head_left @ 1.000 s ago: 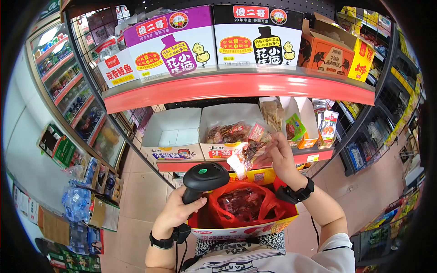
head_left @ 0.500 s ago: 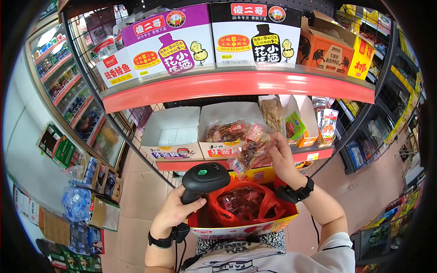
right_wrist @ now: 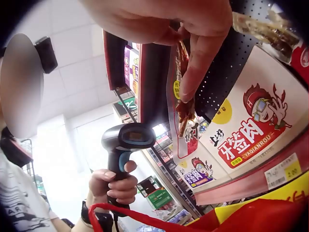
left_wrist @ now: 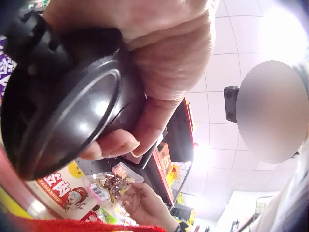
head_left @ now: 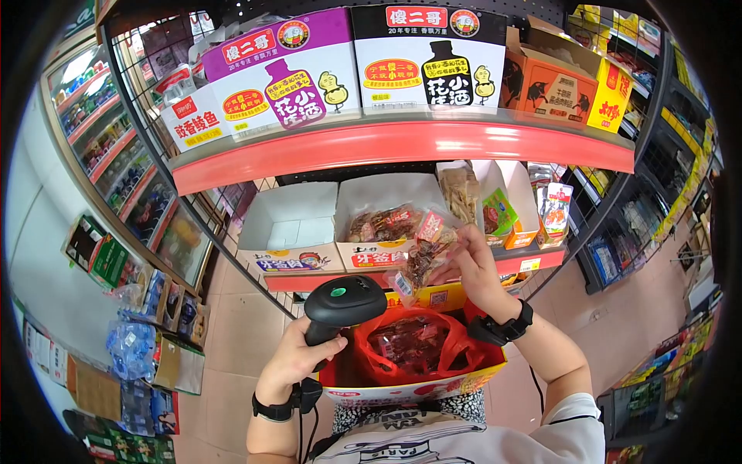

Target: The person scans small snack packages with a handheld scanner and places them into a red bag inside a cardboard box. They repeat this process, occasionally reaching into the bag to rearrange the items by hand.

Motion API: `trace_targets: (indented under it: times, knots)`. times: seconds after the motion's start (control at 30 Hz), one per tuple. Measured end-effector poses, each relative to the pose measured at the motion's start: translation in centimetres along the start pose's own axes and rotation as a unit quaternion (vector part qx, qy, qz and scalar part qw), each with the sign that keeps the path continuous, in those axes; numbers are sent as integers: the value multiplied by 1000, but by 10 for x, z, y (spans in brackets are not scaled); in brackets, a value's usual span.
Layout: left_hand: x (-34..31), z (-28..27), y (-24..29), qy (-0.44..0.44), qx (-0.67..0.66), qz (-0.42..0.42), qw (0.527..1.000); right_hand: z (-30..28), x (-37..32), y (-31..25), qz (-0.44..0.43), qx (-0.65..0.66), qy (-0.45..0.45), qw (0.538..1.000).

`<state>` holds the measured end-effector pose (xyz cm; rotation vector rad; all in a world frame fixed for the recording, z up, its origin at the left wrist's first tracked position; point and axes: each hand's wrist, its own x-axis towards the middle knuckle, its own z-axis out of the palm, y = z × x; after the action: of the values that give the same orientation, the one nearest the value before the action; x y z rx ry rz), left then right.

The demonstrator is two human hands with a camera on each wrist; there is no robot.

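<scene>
My left hand (head_left: 297, 352) grips the handle of a black barcode scanner (head_left: 345, 300), its head pointing toward the shelf; the right wrist view shows the fingers wrapped round the scanner's handle (right_wrist: 118, 166). My right hand (head_left: 481, 267) pinches a clear packet of meat snack (head_left: 423, 259) with a red label at its top and a barcode near its lower end. The packet hangs in front of an open white box (head_left: 379, 257) holding similar packets. Below both hands, a red plastic bag (head_left: 371, 340) with more packets sits inside a yellow-and-white carton (head_left: 433, 393).
An open white box (head_left: 286, 224) stands left on the lower shelf, with other snack packs (head_left: 501, 215) at the right. Overhead, the red-edged upper shelf (head_left: 402, 151) carries large cartons (head_left: 282, 73). A glass-fronted cooler (head_left: 124, 139) lines the left side.
The bright light on the packet's lower end has gone, and its barcode shows. Both hands keep their holds, almost unmoved; the head view shifts slightly.
</scene>
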<state>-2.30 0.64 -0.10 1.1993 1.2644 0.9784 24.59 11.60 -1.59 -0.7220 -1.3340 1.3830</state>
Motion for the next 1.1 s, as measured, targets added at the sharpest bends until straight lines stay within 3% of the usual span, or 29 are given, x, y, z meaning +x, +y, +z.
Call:
trace_targets:
  times: [0.2,0.47,0.53,0.63,0.73,0.8,0.87,0.93,1.1]
  knots:
    - [0,-8,-8,-10,18,0,1000,-2,2,0,-1,-11,7,1000]
    - [-7,-17,-24,4,14,-25,1000,0,37,-9,-153,-17,106,982]
    - [-9,-17,-25,21,-3,-19,1000,1,53,-7,-151,-19,116,982]
    - [-11,-19,-27,26,10,-20,999,10,95,9,-187,-66,106,974]
    - [-12,-18,-27,25,-1,-16,1000,24,120,16,-219,-207,126,945]
    - [-12,-18,-28,27,2,-13,1000,31,126,18,-276,-331,104,896]
    - [-13,-18,-30,28,2,-16,999,23,146,57,-245,-247,15,937]
    - [-13,-20,-31,36,-2,-9,999,8,142,67,-251,-394,-105,878]
    - [-16,-22,-34,47,1,-24,999,12,101,32,-233,-405,-79,881]
